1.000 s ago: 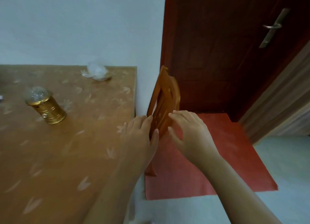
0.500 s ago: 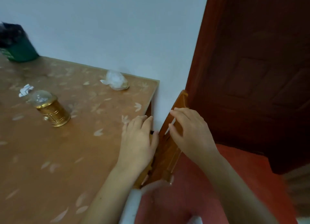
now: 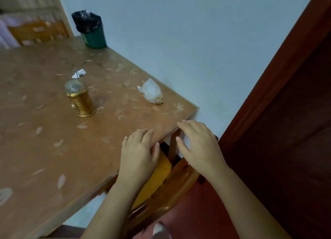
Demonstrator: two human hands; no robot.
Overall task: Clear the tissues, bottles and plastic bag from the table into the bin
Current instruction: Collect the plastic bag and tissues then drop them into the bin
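A crumpled clear plastic bag lies near the right corner of the brown patterned table. A small white tissue wad sits farther back. At the far edge by the wall stands a green bin lined with a black bag. My left hand rests palm down at the table's near right edge, fingers spread, holding nothing. My right hand hovers open just past the table corner, above a wooden chair's back.
A gold lantern-like canister with a clear dome top stands mid-table. The wooden chair is tucked under the table's right side. A dark red door fills the right. Another wooden chair stands behind the table at far left.
Both hands have let go of the chair back, which now sits pushed in under the table. The view swung left, bringing the bin and tissue into sight.
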